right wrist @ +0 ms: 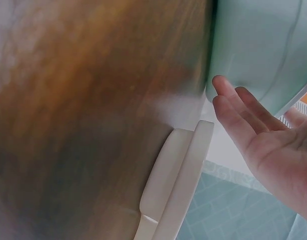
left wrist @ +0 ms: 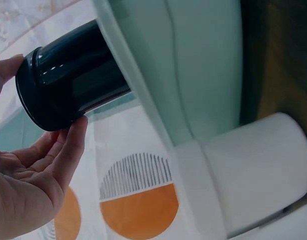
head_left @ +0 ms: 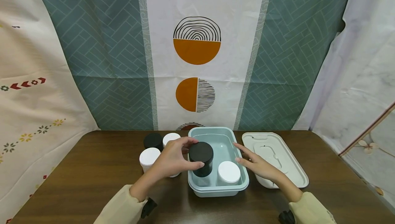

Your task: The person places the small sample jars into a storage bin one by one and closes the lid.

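Observation:
My left hand (head_left: 175, 158) grips a black lidded jar (head_left: 201, 159) by its top, thumb on the near side and fingers on the far side. The jar is upright over the left part of a light blue plastic box (head_left: 223, 141); the left wrist view shows its lower end hidden behind the box wall. A white-lidded jar (head_left: 228, 172) stands inside the box at the near right corner. Beside the box's right rim, my right hand (head_left: 259, 164) has its fingers extended and holds nothing. In the right wrist view those fingers (right wrist: 238, 117) are near the box's outer wall.
Left of the box stand a black-lidded jar (head_left: 153, 140) and several white jars, one white jar (head_left: 149, 157) nearest the left; my left hand partly covers the group. A whitish box lid (head_left: 277, 155) lies on the brown table (head_left: 102, 169) at right. A patterned curtain (head_left: 123, 63) hangs behind.

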The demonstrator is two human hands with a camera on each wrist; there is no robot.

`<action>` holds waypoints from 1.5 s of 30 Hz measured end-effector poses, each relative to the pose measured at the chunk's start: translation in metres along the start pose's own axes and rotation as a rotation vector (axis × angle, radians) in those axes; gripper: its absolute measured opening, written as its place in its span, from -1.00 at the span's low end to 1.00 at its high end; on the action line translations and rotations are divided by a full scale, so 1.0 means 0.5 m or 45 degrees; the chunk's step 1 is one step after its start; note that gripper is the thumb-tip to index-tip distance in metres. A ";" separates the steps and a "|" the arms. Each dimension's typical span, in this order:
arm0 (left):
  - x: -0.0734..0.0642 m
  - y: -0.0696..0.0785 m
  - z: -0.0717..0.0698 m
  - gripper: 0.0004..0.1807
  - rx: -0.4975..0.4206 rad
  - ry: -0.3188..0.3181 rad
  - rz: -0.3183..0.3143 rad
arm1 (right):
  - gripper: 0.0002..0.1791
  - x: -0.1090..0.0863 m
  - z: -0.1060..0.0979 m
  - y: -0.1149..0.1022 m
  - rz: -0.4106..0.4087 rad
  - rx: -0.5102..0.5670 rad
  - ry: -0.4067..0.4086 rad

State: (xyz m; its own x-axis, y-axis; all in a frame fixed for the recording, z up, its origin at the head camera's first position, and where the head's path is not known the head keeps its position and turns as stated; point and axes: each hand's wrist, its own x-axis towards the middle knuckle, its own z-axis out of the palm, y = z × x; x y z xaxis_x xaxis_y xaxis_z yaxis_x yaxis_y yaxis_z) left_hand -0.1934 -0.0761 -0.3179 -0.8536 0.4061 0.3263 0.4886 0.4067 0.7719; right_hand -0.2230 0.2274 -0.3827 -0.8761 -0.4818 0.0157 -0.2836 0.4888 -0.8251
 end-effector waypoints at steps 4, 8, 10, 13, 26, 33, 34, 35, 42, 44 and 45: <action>0.004 -0.007 0.017 -0.42 0.041 -0.023 -0.003 | -0.35 -0.001 -0.001 -0.002 -0.016 -0.016 -0.005; 0.004 -0.017 0.033 -0.41 0.076 -0.076 0.000 | -0.35 -0.003 -0.002 -0.005 -0.020 -0.028 -0.006; 0.002 -0.022 0.039 -0.40 0.109 -0.103 0.001 | -0.35 -0.003 -0.002 -0.007 -0.017 -0.026 -0.008; -0.001 -0.027 0.046 -0.39 0.166 -0.131 0.013 | -0.35 -0.003 -0.002 -0.009 -0.010 -0.013 -0.009; -0.002 -0.033 0.053 -0.40 0.365 -0.236 0.107 | -0.34 -0.002 -0.003 -0.008 -0.009 -0.007 -0.011; -0.002 -0.031 0.053 -0.41 0.439 -0.324 0.106 | -0.34 0.001 -0.001 -0.004 0.008 -0.003 0.005; -0.002 -0.031 0.053 -0.41 0.451 -0.335 0.106 | -0.34 0.002 -0.001 -0.004 0.014 -0.004 0.010; -0.001 -0.032 0.054 -0.41 0.462 -0.343 0.113 | -0.34 0.002 0.000 -0.003 0.019 -0.004 0.015; 0.006 -0.027 0.052 -0.41 0.559 -0.422 0.093 | -0.34 0.002 -0.001 -0.003 0.011 0.004 0.002; 0.009 -0.023 0.049 -0.41 0.595 -0.450 0.080 | -0.34 0.001 -0.002 -0.004 0.000 0.000 -0.007; 0.011 -0.021 0.047 -0.41 0.612 -0.462 0.078 | -0.34 0.001 -0.003 -0.004 -0.006 -0.003 -0.014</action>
State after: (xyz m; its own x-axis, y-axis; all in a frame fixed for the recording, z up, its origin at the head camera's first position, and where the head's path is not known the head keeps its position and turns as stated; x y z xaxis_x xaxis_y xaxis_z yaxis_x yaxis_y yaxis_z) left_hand -0.1987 -0.0588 -0.3371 -0.7466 0.6592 0.0897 0.6338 0.6637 0.3973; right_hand -0.2236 0.2274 -0.3803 -0.8702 -0.4925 0.0133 -0.2887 0.4878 -0.8238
